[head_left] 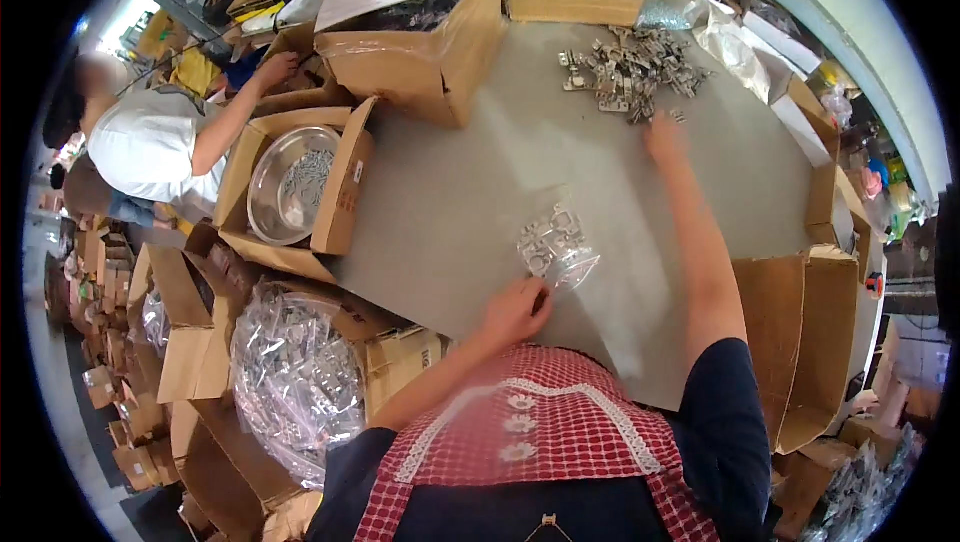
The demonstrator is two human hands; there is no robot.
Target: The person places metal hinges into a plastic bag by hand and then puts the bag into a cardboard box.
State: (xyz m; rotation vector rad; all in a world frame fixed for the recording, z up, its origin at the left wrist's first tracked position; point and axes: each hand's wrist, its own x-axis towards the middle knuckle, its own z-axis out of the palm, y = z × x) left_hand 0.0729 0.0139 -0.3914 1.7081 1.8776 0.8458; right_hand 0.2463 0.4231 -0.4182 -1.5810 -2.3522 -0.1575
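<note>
A clear plastic bag (556, 245) holding several small silvery metal fittings lies on the grey table in front of me. My left hand (517, 312) is at its near left corner, fingers curled in; whether they pinch the bag's edge is hidden. Stretched far forward, my right hand (665, 139) reaches the near edge of a loose pile of metal fittings (640, 72). Its fingertips are small and blurred, so what they touch or hold does not show.
Left of the grey table (440, 212), a carton holds a steel bowl (262, 187) of screws. Nearer lies a big bag of packed metal parts (300, 372). Cartons (575, 7) line the far edge; another box (780, 342) stands right. A co-worker (150, 142) reaches into a box.
</note>
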